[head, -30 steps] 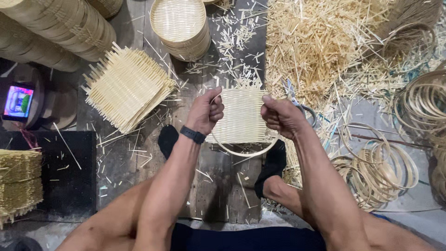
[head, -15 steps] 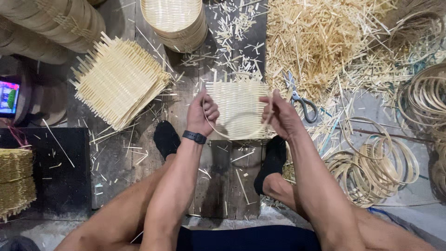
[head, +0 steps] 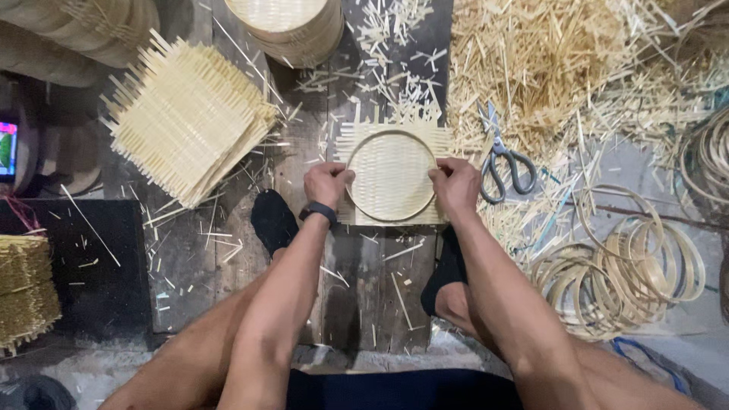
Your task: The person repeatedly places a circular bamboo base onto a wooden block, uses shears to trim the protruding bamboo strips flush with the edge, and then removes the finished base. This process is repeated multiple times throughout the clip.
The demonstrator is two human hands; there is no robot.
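Seen from above, we grip a square woven bamboo mat (head: 391,171) with a thin round bamboo hoop (head: 357,199) laid on top of it, on the dark wooden floorboards (head: 357,288) between our knees. Much here escapes the frame: the stack of round woven trays (head: 292,23) is cut off at the top edge, a second stack (head: 83,30) at the upper left is only partly in view, and a small lit screen (head: 7,148) is sliced by the left border. Our feet in dark socks (head: 272,220) are half hidden behind our forearms.

Our left hand (head: 326,184), a black wristband (head: 319,212) at the wrist, is curled nearly closed on the left edge of the mat and hoop, thumb on top; the fingers underneath cannot be seen. Our right hand (head: 456,184) is curled the same way on the right edge, pinching hoop and mat together.

Left of the work lies a pile of square woven mats (head: 186,121) with loose ends sticking out. Scissors (head: 501,156) rest just right of our right hand, against a heap of bamboo offcuts (head: 547,68). Coiled bamboo hoops (head: 623,266) lie at lower right, and a bundle of woven pieces (head: 26,292) sits at the far left.
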